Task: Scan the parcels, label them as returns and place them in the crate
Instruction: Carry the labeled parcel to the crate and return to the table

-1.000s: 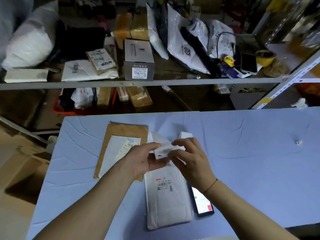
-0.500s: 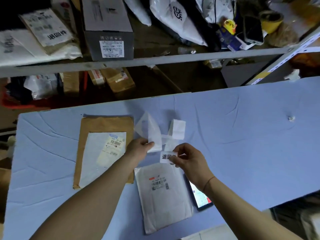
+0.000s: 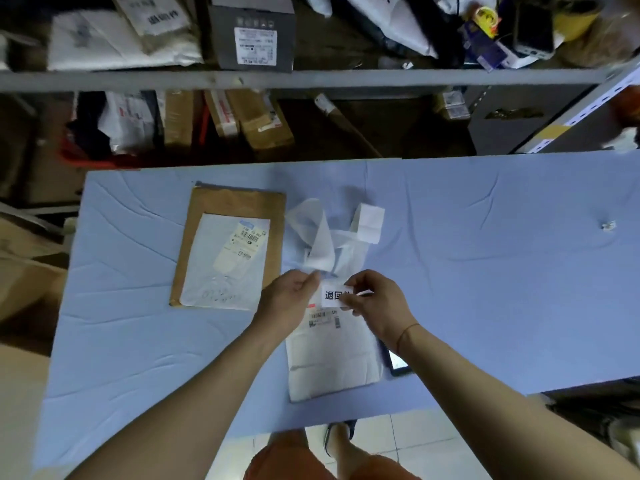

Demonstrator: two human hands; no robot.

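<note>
A white poly-bag parcel (image 3: pixel 332 358) with a barcode label lies on the blue table (image 3: pixel 485 289) in front of me. Over its top edge my right hand (image 3: pixel 375 303) pinches a white return label (image 3: pixel 333 295) printed with black characters. Just to the left, my left hand (image 3: pixel 294 299) pinches the end of the white label backing strip (image 3: pixel 322 247), which curls away across the table. A brown paper envelope parcel (image 3: pixel 228 247) with a white sheet and barcode lies at the left. A phone (image 3: pixel 396 363) with a lit screen peeks out from under my right wrist.
A grey metal shelf (image 3: pixel 311 79) runs behind the table, loaded with boxes, poly bags and a yellow tape roll (image 3: pixel 575 15). Below it a red crate (image 3: pixel 83 154) holds several parcels. A crumpled paper scrap (image 3: pixel 608 226) lies at the table's right.
My right hand has peeled the return label off the strip and brought it down toward the white parcel's top. The left hand keeps the strip. The view has tilted downward.
</note>
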